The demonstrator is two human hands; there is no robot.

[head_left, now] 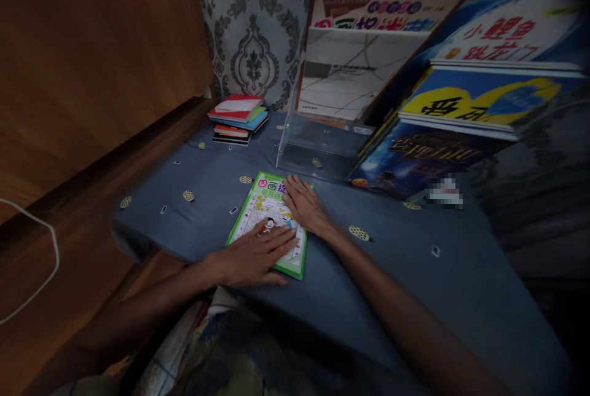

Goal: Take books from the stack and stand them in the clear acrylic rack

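The left hand [259,254] and right hand [302,204] lie flat, grips wide, on a green-bordered rectangular book [275,208]. Open room flanks it on the blue cloth-covered desk [391,273].

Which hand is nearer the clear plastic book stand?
Right. The right hand rests on the upper right of the green-edged paper book, in front of the stand; the left hand lies lower on the book, farther away.

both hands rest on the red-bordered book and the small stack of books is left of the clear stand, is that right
Not quite: the head view shows the book has a green border, not red. The left hand and right hand do rest on it, and the small stack of books is left of the clear stand.
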